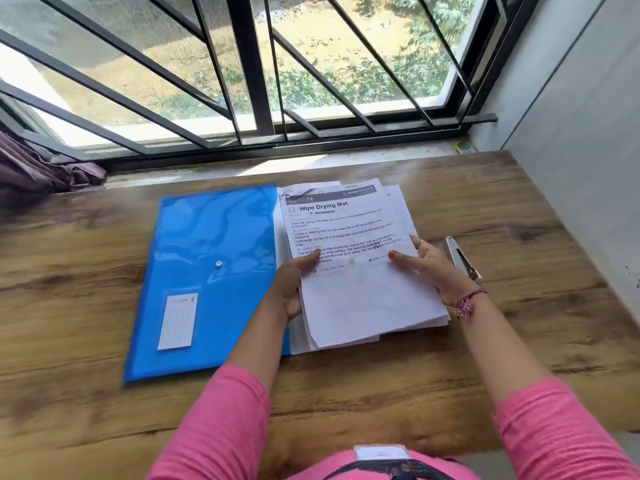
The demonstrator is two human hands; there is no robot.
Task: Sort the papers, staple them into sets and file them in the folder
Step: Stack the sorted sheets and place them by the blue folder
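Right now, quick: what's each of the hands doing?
Left hand: grips the left edge of the paper stack, thumb on top.
Right hand: fingers straight, resting on the stack's right side.

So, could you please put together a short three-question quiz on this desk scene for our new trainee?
1. True or false: the blue folder lies to the right of the stack of papers.
2. Which hand lies nearer the stapler? A) the left hand B) the right hand
3. Fill in the blank: the heading on the top sheet reads "Wipe Drying ___".

Key
1. False: the folder lies to the left of the papers, on the wooden table.
2. B: the stapler lies just beyond the right hand, untouched.
3. Mat.
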